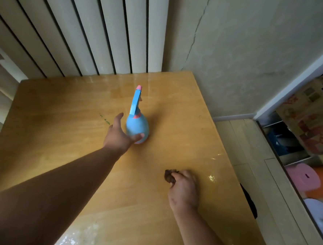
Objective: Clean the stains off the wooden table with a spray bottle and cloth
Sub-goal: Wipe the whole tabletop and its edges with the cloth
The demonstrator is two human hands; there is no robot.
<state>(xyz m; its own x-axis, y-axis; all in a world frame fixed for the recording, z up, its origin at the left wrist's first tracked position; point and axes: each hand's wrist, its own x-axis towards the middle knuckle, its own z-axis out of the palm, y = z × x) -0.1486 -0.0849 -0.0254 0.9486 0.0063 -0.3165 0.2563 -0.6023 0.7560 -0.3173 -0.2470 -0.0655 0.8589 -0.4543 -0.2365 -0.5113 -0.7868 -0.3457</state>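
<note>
Left hand [118, 136] is hovering just left of spray bottle [137, 125], fingers spread wide, thumb touching it. Right hand [184, 188] is gripping cloth [169, 176] on table [63, 107], nearer than bottle.

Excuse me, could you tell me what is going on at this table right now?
A person is cleaning a wooden table. Their left hand is spread open beside an upright blue spray bottle, thumb across its lower body, not closed around it. Their right hand grips a dark brown cloth on the tabletop nearer the person. A short line of green marks sits just left of the bottle, not wiped off.
</note>
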